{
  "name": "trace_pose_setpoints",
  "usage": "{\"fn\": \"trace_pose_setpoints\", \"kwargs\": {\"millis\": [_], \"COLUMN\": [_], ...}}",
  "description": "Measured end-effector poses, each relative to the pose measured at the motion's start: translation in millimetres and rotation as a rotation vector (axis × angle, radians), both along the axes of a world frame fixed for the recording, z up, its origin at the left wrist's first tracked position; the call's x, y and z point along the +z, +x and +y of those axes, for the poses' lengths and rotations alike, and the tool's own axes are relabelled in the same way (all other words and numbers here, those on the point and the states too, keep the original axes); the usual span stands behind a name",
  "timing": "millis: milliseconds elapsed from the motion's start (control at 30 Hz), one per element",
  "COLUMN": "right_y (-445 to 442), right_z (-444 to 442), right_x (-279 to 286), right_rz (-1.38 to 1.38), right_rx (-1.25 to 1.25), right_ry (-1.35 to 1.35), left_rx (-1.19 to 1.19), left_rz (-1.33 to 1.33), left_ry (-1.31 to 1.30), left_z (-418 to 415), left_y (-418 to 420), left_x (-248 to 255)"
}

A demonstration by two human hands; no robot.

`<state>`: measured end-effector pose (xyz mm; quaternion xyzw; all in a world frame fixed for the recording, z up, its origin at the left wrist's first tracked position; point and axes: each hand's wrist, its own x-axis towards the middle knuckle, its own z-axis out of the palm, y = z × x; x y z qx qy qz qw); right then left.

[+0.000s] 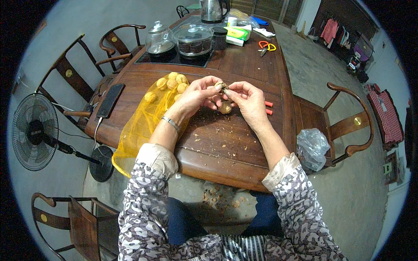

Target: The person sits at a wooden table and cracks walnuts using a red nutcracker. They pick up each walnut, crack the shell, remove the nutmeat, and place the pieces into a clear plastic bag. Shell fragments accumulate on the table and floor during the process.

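My left hand holds a partly opened walnut between thumb and fingers, above the wooden table. The thumb and fingertips of my right hand pinch at the same nut from the other side. Below my fingers is a round tan thing, perhaps another walnut or a shell, partly hidden by them. A yellow mesh bag with several whole walnuts lies left of my left hand. Two red handles of a tool show behind my right hand; the rest of it is hidden.
Shell crumbs litter the wooden table. A phone on a cable lies at the left. Farther back stand glass pots, a kettle, a tissue pack and scissors. A plastic bag rests on the right chair.
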<state>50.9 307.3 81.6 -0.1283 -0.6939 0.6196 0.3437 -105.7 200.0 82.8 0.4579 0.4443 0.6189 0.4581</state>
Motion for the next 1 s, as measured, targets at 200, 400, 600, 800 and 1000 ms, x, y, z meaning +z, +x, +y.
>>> {"fn": "trace_pose_setpoints", "kwargs": {"millis": [200,400,600,800,1000], "right_y": [2,3,4,5,9], "right_z": [2,4,4,2,4], "right_x": [2,3,5,7,6], "right_rz": [0.021,0.025,0.042,0.042,0.086], "right_rx": [-0.007,-0.027,-0.020,-0.001,0.167], "right_ry": [-0.052,-0.083,-0.083,-0.140,-0.555], "left_rx": [0.004,-0.005,0.006,0.006,-0.002], "left_rz": [-0.044,-0.037,-0.053,-0.053,-0.058], "left_ry": [-0.020,-0.021,-0.039,-0.042,-0.043], "left_z": [-1,0,0,0,0], "left_y": [3,1,0,1,-1], "left_x": [3,2,2,3,2]}}
